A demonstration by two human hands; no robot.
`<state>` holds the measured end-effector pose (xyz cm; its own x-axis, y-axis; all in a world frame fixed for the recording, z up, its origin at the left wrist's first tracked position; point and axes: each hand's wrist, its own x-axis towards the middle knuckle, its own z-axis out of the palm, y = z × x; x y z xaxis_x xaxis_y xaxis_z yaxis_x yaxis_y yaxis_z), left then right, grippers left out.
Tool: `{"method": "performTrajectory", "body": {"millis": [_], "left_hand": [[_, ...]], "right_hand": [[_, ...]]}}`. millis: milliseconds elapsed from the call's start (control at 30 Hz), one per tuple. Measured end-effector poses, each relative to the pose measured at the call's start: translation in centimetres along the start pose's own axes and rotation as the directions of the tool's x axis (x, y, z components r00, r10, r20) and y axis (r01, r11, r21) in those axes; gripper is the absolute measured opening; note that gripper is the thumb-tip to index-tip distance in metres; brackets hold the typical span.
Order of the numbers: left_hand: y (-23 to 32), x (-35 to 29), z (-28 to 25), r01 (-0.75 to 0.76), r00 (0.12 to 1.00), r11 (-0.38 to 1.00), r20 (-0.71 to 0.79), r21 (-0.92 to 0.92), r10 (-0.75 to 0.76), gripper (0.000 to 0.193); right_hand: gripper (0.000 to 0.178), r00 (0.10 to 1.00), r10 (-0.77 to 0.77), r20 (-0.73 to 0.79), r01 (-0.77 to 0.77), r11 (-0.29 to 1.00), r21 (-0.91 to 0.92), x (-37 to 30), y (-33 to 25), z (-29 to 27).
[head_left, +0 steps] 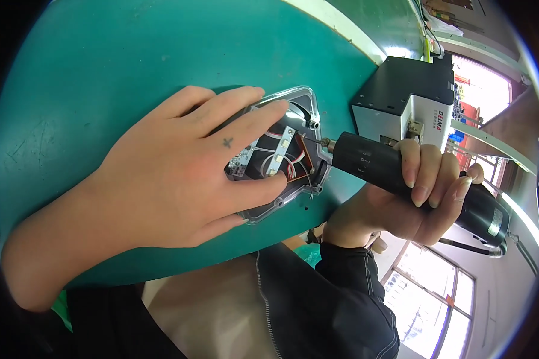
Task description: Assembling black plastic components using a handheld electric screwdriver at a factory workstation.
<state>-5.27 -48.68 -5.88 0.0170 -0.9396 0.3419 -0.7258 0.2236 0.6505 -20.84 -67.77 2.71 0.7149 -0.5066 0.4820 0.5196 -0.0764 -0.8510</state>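
Note:
My left hand (185,155) lies spread over a clear-rimmed plastic housing (269,206) on the green mat, holding it. Two of its fingertips rest by the two ends of a small white LED board (280,151) inside; another reaches the housing's near edge. Thin white and red wires (292,167) run beside the board. My right hand (431,188) is wrapped around a black electric screwdriver (365,158), tilted nearly level. Its thin bit points left, at a screw post in the housing's right part. Whether the bit touches a screw is too small to tell.
A black and white box-shaped machine (404,90) stands right behind the screwdriver. The green mat (132,66) spreads to the left and back, bordered by a pale strip (341,27). A cord (470,246) trails from the screwdriver's rear. Windows show at the right.

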Motion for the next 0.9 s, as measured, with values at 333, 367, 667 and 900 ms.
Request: {"method": "performTrajectory", "body": {"millis": [333,367,667,900], "left_hand": [[0.7,0.7,-0.2,-0.005,1.0,1.0,0.009,-0.008,0.005,0.046],[0.7,0.7,-0.2,-0.001,1.0,1.0,0.005,-0.007,0.001,0.046],[0.7,0.8,0.0,0.001,1.0,1.0,-0.001,-0.009,-0.001,0.045],[0.8,0.9,-0.5,-0.002,1.0,1.0,0.016,-0.005,0.002,0.049]], "right_hand": [[0.026,1.0,-0.019,0.009,0.019,1.0,0.017,0.1,-0.5,-0.5],[0.026,1.0,-0.018,0.008,0.018,1.0,0.018,0.1,-0.5,-0.5],[0.024,0.999,-0.014,0.039,0.014,1.0,0.007,0.0,-0.6,-0.5],[0.009,0.991,0.078,0.112,-0.062,0.988,-0.141,1.2,-1.1,1.5]]}}
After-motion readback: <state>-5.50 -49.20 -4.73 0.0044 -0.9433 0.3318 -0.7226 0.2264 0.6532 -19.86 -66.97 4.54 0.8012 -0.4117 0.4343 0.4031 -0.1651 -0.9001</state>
